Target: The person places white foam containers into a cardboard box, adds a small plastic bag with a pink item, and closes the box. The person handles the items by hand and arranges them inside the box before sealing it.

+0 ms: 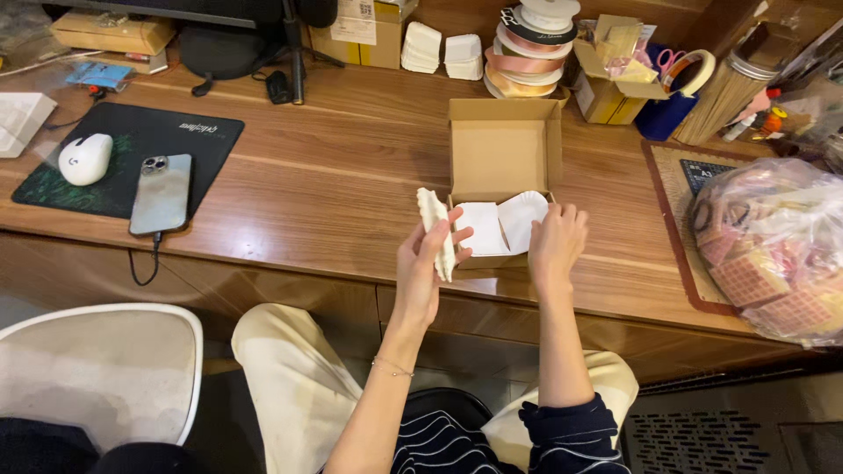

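A small open cardboard box (504, 145) stands on the wooden desk (334, 175) near its front edge, lid flipped up at the back. Inside lie white paper liners (502, 225), one square, one round-edged. My left hand (427, 265) is shut on a thin stack of white paper liners (436, 230), held upright just left of the box. My right hand (555, 244) rests on the box's front right corner, fingers curled over the rim and touching the liner inside.
A phone (162, 193) and white mouse (86, 159) lie on a dark mat at left. Ribbon spools (529, 48), more white liner stacks (441, 50) and small boxes stand at the back. A plastic bag of pink packets (777, 250) sits right. A white chair (97, 369) is lower left.
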